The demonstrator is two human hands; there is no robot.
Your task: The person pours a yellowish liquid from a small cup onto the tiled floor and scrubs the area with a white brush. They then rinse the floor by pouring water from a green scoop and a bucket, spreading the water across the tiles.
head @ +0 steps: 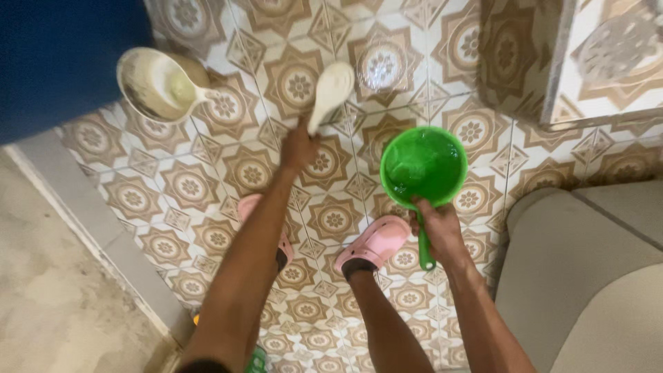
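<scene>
Here the right hand grips the green dipper full of water, and the left hand grips a white spoon; tilting may spill water on the tiled floor, making it slippery.

A washing area of a home is shown, such as a bathroom or a wet kitchen corner. The floor is laid with patterned beige and brown tiles, and the same tiles are carried up a low wall at the far right. A pale scoop lies on the floor at the far left. Pink slip-on shoes are worn. A bare concrete strip is seen at the near left.
</scene>
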